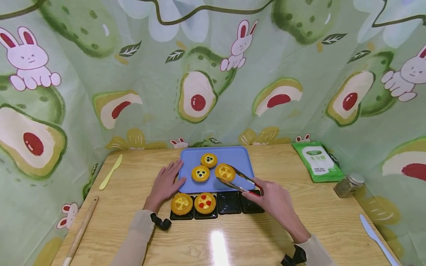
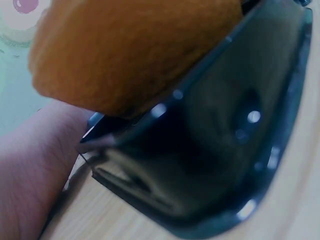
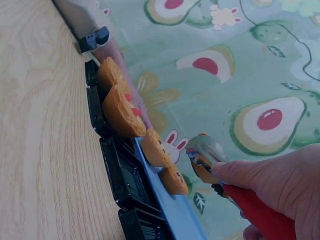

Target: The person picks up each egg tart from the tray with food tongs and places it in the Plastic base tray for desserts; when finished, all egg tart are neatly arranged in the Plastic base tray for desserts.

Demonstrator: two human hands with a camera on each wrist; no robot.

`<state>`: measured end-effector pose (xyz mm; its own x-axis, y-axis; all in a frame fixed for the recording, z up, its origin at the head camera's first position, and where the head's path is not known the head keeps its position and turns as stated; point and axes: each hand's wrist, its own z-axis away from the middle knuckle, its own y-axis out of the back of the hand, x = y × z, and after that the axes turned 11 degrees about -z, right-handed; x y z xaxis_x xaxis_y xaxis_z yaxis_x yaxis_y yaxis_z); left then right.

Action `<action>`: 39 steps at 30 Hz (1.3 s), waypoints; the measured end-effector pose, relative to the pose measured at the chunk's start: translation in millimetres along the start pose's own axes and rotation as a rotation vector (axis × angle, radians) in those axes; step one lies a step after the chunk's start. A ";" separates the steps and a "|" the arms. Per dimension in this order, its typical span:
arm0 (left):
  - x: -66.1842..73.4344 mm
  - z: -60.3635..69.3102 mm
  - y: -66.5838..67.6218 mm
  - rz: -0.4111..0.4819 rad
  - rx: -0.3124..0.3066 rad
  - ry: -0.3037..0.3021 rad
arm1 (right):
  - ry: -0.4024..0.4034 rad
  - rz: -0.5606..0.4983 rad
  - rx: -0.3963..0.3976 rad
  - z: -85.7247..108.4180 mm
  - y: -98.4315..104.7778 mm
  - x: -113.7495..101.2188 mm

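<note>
Head view shows the right hand (image 1: 276, 199) gripping red-handled metal tongs (image 3: 255, 212) that clasp a round golden tart topped with yellow wedges (image 1: 225, 172) over a blue rectangular tray (image 1: 233, 154), beside two dark-dotted golden tarts (image 1: 200, 173), while the left hand (image 1: 166, 181) lies ungripping, fingers extended, at the tray's left edge, near black square plastic containers (image 1: 229, 202).

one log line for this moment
right hand: tongs gripping tart | left hand: at blue tray | black trays: two of four filled
</note>
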<state>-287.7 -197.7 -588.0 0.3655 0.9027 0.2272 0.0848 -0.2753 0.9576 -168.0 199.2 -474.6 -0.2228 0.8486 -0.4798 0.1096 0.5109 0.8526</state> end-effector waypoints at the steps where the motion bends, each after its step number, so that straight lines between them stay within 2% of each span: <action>1: 0.1 -0.3 -0.4 -0.001 0.004 -0.002 | 0.002 0.005 -0.006 2.0 2.0 -0.1; 7: 1.1 -0.1 1.0 0.001 -0.001 0.008 | 0.012 0.036 -0.070 18.5 12.3 -2.3; 15: 2.0 -1.6 1.1 0.008 0.001 -0.001 | -0.058 0.047 -0.157 45.7 11.6 2.2; 28: 0.7 0.0 -3.2 0.000 -0.004 0.004 | -0.056 0.059 -0.130 53.6 -4.9 8.4; 34: 2.8 0.7 -0.3 0.015 0.036 -0.014 | -0.068 0.069 -0.125 52.6 -8.4 8.7; 39: 4.5 0.9 2.6 0.017 0.020 -0.004 | -0.081 0.044 -0.114 52.0 -6.4 8.0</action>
<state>-285.0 -194.6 -584.6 0.3708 0.8964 0.2428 0.0974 -0.2976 0.9497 -120.1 209.9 -494.7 -0.1407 0.8805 -0.4527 0.0054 0.4579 0.8890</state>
